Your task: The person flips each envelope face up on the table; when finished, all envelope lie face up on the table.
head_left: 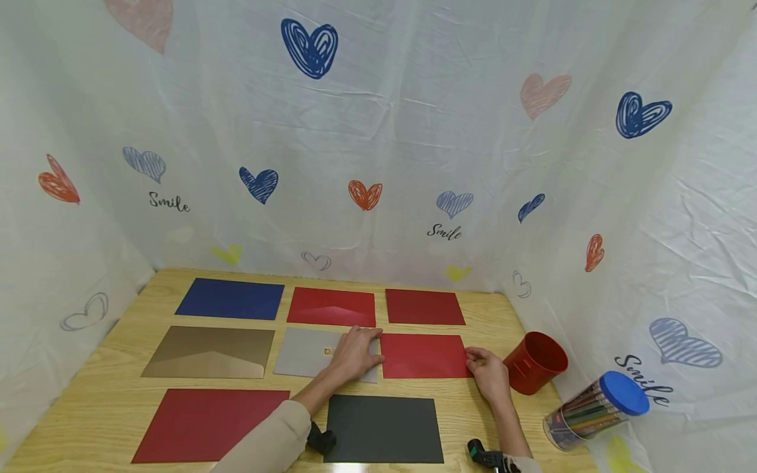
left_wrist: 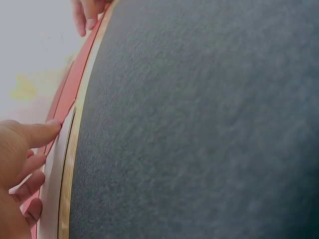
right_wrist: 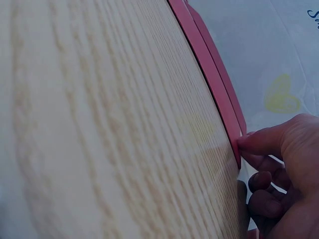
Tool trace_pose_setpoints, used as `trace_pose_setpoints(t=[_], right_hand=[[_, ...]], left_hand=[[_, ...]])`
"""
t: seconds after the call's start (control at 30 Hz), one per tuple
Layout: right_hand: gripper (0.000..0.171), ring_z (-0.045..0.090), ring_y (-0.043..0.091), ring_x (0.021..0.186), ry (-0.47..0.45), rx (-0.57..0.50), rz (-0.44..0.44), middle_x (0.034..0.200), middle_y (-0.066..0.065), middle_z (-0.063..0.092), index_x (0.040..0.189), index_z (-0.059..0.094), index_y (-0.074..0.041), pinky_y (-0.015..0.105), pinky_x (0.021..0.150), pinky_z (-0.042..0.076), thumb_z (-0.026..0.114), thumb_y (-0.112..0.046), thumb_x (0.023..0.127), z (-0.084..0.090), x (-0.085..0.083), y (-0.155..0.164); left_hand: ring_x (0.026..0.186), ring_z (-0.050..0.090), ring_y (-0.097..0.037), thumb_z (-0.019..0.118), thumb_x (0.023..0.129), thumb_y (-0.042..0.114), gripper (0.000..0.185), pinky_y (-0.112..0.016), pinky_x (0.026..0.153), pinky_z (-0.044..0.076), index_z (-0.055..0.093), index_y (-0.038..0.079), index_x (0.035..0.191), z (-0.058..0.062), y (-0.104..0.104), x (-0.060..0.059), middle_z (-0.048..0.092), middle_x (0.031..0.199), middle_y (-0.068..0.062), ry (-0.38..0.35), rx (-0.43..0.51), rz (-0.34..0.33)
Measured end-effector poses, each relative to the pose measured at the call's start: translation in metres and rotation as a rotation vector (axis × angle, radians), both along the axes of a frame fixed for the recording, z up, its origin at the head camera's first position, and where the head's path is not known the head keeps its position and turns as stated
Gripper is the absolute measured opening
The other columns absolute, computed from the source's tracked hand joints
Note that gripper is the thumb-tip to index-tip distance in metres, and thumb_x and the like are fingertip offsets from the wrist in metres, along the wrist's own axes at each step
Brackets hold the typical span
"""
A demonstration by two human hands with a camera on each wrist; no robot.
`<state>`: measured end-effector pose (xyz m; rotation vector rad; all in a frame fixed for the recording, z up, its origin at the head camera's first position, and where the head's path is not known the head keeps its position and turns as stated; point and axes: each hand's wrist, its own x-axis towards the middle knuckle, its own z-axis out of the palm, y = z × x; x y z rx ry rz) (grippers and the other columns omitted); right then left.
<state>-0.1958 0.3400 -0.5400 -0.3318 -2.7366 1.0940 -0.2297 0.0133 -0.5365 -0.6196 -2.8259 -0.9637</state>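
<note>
Black envelope (head_left: 383,428) lies closest to me on the counter (head_left: 118,348), flat and untouched. My left hand (head_left: 355,353) rests spread on the grey envelope (head_left: 307,351), fingertips reaching the left edge of the red envelope (head_left: 422,355). My right hand (head_left: 487,374) has one finger straight against that envelope's right edge, the others curled. Red envelope sits mid-row, right column. I judge squaring it goes best with even, light pushes from both sides, keeping it flat and clear of the red cup (head_left: 535,362).
</note>
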Motion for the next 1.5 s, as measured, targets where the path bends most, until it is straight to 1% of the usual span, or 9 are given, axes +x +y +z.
trace_pose_setpoints(t=[0.17, 0.33, 0.6, 0.83, 1.13, 1.33, 1.5], right_hand=[[0.025, 0.065, 0.017, 0.087, -0.01, -0.007, 0.003, 0.102, 0.008, 0.072, 0.117, 0.074, -0.004, 0.032, 0.078, 0.049, 0.07, -0.007, 0.092, -0.0007, -0.0001, 0.0009], [0.025, 0.066, 0.017, 0.088, -0.018, -0.013, 0.009, 0.103, 0.008, 0.072, 0.118, 0.073, -0.004, 0.031, 0.077, 0.05, 0.069, -0.007, 0.093, -0.0027, -0.0002, 0.0023], [0.026, 0.066, 0.021, 0.093, -0.015, 0.0, 0.013, 0.104, 0.008, 0.072, 0.118, 0.073, -0.005, 0.036, 0.083, 0.05, 0.068, -0.007, 0.093, -0.0039, 0.0008, 0.0025], [0.027, 0.067, 0.023, 0.098, -0.014, 0.0, 0.017, 0.105, 0.008, 0.073, 0.12, 0.073, -0.005, 0.039, 0.085, 0.05, 0.067, -0.007, 0.094, -0.0042, 0.0017, 0.0013], [0.027, 0.065, 0.022, 0.094, -0.013, -0.002, 0.015, 0.105, 0.009, 0.072, 0.12, 0.073, -0.005, 0.035, 0.081, 0.05, 0.067, -0.007, 0.094, -0.0044, 0.0026, 0.0009], [0.027, 0.065, 0.022, 0.094, -0.013, -0.002, 0.015, 0.105, 0.009, 0.071, 0.121, 0.073, -0.005, 0.036, 0.08, 0.049, 0.066, -0.006, 0.094, -0.0024, 0.0035, 0.0], [0.027, 0.065, 0.024, 0.098, -0.011, 0.0, 0.017, 0.106, 0.009, 0.071, 0.121, 0.073, -0.006, 0.039, 0.085, 0.049, 0.066, -0.007, 0.095, -0.0006, 0.0026, -0.0006]], left_hand=[[0.114, 0.057, -0.026, 0.086, 0.081, 0.031, 0.061, -0.047, 0.094, 0.046, 0.065, 0.008, 0.133, 0.0005, -0.0008, -0.0001, 0.068, 0.128, -0.006, -0.009, 0.019, -0.002], [0.112, 0.057, -0.025, 0.085, 0.081, 0.033, 0.062, -0.047, 0.094, 0.046, 0.065, 0.009, 0.134, 0.0006, -0.0006, -0.0003, 0.068, 0.128, -0.005, -0.016, 0.01, 0.006], [0.11, 0.056, -0.024, 0.085, 0.081, 0.032, 0.059, -0.045, 0.091, 0.046, 0.066, 0.011, 0.133, -0.0021, -0.0007, -0.0008, 0.069, 0.128, -0.004, -0.013, 0.015, 0.005], [0.108, 0.056, -0.024, 0.085, 0.082, 0.031, 0.057, -0.044, 0.089, 0.046, 0.067, 0.011, 0.133, -0.0026, -0.0011, -0.0005, 0.069, 0.127, -0.004, -0.011, 0.025, -0.008], [0.107, 0.056, -0.024, 0.085, 0.082, 0.03, 0.056, -0.042, 0.087, 0.046, 0.067, 0.011, 0.132, -0.0032, -0.0006, -0.0007, 0.07, 0.126, -0.005, -0.002, 0.027, -0.01], [0.108, 0.054, -0.026, 0.086, 0.081, 0.027, 0.056, -0.044, 0.087, 0.044, 0.068, 0.01, 0.131, -0.0032, 0.0007, -0.0005, 0.07, 0.125, -0.007, -0.016, 0.05, -0.004], [0.108, 0.053, -0.027, 0.085, 0.082, 0.027, 0.055, -0.046, 0.087, 0.043, 0.067, 0.009, 0.131, -0.0031, 0.0007, -0.0016, 0.07, 0.124, -0.008, -0.016, 0.058, -0.002]])
